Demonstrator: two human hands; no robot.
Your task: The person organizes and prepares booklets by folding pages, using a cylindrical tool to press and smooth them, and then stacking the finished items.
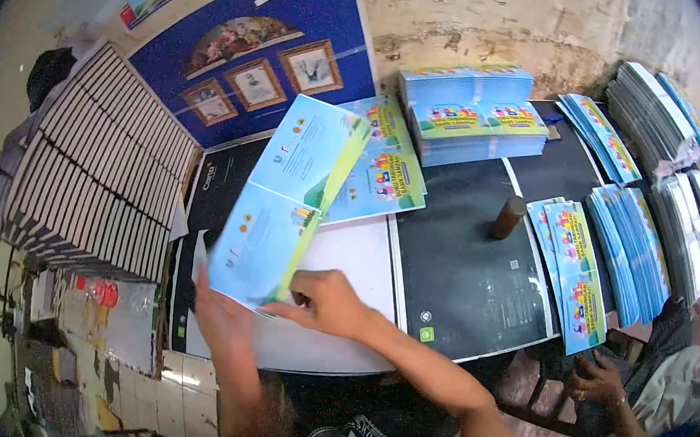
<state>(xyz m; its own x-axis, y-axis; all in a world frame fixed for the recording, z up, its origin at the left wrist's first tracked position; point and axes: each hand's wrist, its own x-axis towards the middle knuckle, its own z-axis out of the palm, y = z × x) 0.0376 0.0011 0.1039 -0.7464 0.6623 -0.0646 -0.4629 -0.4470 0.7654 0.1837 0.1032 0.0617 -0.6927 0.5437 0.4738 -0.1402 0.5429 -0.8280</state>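
At the far left rises a tall stack [104, 153] of white layers with dark edges, next to a blue panel [254, 36] bearing gold-framed pictures. The left hand [220, 316], blurred, points upward at the lower left edge of the printed sheet [264, 243]; I cannot tell whether its fingers grip. The printed sheet slants above the left part of the worktop, light blue, in two matching panels with a pale line between, a green strip down its right side, small emblems and faint lettering. The right hand [324, 303], its forearm crossing from the lower right, has curled fingers and pinches the bottom right corner. Just beyond lies a cover sheet [391, 167] with colourful figures and bold lettering. Farther right come a similarly printed pile [473, 138], a brown cylinder [507, 219] standing on a black board [467, 294] with a small green label, fanned bundles [582, 282] and a co-worker's hand [599, 378]
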